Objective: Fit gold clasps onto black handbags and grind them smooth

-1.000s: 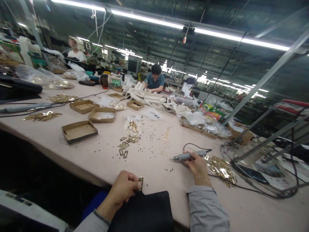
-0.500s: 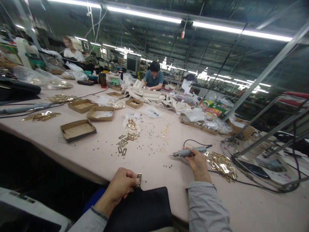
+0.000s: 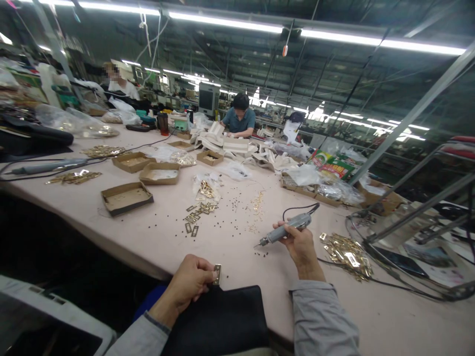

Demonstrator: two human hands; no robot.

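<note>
My left hand is closed, pinching a small brass plate against the top edge of a black bag at the near table edge. My right hand grips a grey corded electric screwdriver, lifted off the pink table with its tip pointing down and to the left. A few dark screws lie on the table just below the tip. A pile of brass plates lies right of my right hand.
Loose brass plates and scattered screws lie mid-table. Shallow cardboard trays stand to the left, with another grey screwdriver. Cables and a metal frame crowd the right. Two other people work at the far end.
My right hand has picked the screwdriver up off the table and tilted its tip downward. The left hand keeps its pinch on the brass plate.
</note>
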